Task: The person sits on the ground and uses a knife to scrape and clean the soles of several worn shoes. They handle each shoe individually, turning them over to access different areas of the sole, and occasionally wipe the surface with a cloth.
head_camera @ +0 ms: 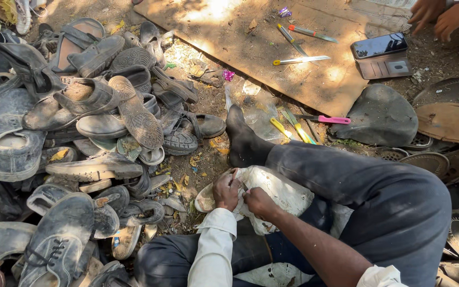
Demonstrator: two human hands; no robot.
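Note:
I sit on the ground with my legs in dark trousers and a black sock (243, 141). A worn white shoe (280, 192) lies across my lap, its tan sole edge (204, 199) pointing left. My left hand (226, 190), in a white sleeve, grips the shoe's upper edge. Touching it from the right, my right hand (260, 202) pinches the same white material. Whether a small tool sits between the fingers is hidden.
A big heap of old shoes and sandals (81, 133) fills the left. Ahead lies a wooden board (251, 48) with several knives (299, 60) and a phone in a wallet case (381, 53). Loose soles (450, 122) lie to the right. Another person's hands (442, 18) are at top right.

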